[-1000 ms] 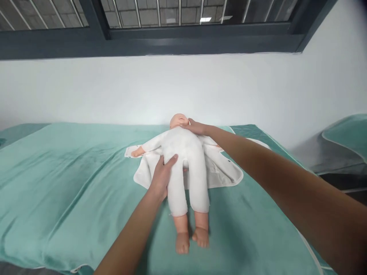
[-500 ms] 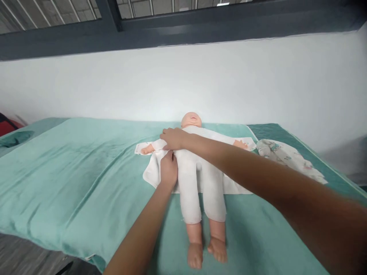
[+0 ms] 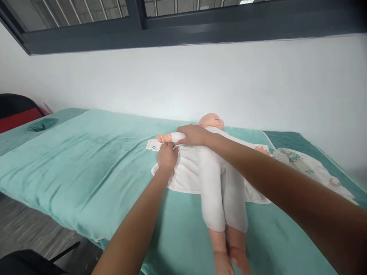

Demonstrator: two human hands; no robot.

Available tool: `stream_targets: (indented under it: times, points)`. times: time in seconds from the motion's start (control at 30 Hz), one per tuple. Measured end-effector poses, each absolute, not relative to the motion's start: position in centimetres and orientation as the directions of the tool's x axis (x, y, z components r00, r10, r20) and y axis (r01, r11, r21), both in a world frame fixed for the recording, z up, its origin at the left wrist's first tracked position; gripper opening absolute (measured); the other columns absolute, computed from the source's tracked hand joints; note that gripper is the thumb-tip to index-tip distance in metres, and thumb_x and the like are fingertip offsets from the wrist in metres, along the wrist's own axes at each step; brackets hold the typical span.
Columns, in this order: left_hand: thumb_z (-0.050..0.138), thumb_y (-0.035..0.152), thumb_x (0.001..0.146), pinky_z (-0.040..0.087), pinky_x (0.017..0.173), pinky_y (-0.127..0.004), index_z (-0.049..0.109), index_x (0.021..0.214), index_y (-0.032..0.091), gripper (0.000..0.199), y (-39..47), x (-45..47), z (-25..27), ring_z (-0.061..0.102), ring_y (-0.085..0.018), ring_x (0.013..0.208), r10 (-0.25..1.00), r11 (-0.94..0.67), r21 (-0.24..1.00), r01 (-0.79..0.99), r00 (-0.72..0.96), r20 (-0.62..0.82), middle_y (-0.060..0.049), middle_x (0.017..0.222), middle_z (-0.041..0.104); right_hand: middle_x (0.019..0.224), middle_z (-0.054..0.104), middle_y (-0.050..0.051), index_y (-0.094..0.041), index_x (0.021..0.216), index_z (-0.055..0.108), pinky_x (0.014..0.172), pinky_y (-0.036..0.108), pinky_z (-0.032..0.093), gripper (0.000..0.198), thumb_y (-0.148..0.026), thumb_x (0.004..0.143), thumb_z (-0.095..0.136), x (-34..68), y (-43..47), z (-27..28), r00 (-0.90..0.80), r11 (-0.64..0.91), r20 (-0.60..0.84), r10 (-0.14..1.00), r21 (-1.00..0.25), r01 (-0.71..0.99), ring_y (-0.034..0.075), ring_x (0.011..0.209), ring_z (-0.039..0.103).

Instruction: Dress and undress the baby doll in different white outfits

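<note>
A baby doll (image 3: 212,187) with a white cloth body lies tipped toward the right on a spread white baby garment (image 3: 186,172). Its head (image 3: 211,120) points to the wall and its bare feet face me. My right hand (image 3: 193,135) reaches across the doll, fingers closed around its side near the upper arm (image 3: 178,136). Below that arm, my left hand (image 3: 168,157) is closed on the garment's left edge, bunching the fabric. Fingertips of both hands are partly hidden. A printed sleeve (image 3: 152,145) of the garment shows beyond my left hand.
A green sheet (image 3: 94,152) covers the bed. On the right lies a printed baby garment (image 3: 311,168). The white wall (image 3: 143,84) and a dark window frame (image 3: 229,28) stand behind. A red and black item (image 3: 20,110) is at far left, a black object (image 3: 28,261) at lower left.
The doll has rolled from flat on its back toward the right, its left-side arm lifted. My left hand has risen slightly with the garment's edge. The view has swung left.
</note>
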State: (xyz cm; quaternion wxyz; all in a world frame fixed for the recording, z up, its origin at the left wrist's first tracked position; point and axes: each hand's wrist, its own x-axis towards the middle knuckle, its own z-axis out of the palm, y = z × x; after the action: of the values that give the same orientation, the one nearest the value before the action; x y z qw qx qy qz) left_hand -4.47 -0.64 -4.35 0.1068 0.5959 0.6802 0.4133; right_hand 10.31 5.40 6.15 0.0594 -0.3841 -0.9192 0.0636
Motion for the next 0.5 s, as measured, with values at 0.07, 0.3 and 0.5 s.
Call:
stream_targets:
  times: [0.07, 0.3, 0.5]
  points:
    - [0.057, 0.030, 0.081, 0.042, 0.072, -0.035, 0.058, 0.070, 0.020, 0.015, -0.2, -5.1, -4.4, 0.058, -0.025, 0.079, 0.900, -0.034, 0.805, 0.593, -0.332, 0.282, -0.008, 0.076, 0.064, 0.098, 0.069, 0.005, -0.024, 0.100, 0.060, 0.062, 0.029, 0.032, 0.039, -0.059, 0.086, 0.051, 10.9, 4.7, 6.2, -0.711, 0.706, 0.030, 0.702, -0.156, 0.691, 0.021, 0.082, 0.061]
    - [0.052, 0.027, 0.076, 0.044, 0.067, -0.027, 0.058, 0.076, 0.018, 0.011, -0.1, -7.1, -4.4, 0.056, -0.015, 0.071, 0.892, -0.143, 0.935, 0.324, -0.367, 0.263, -0.002, 0.080, 0.066, 0.090, 0.070, 0.009, -0.021, 0.092, 0.063, 0.066, 0.030, 0.033, 0.059, -0.069, 0.092, 0.029, 11.4, 4.0, 6.2, -0.708, 0.707, -0.040, 0.705, -0.044, 0.706, 0.024, 0.081, 0.062]
    - [0.055, 0.041, 0.081, 0.043, 0.065, -0.025, 0.053, 0.073, 0.019, 0.023, 0.1, -7.3, -4.6, 0.052, -0.013, 0.068, 0.884, -0.195, 0.953, 0.232, -0.379, 0.273, 0.001, 0.073, 0.059, 0.095, 0.072, 0.013, -0.020, 0.096, 0.068, 0.074, 0.034, 0.038, 0.050, -0.060, 0.093, 0.038, 11.7, 4.6, 5.4, -0.643, 0.651, -0.100, 0.759, 0.100, 0.753, 0.028, 0.091, 0.065]
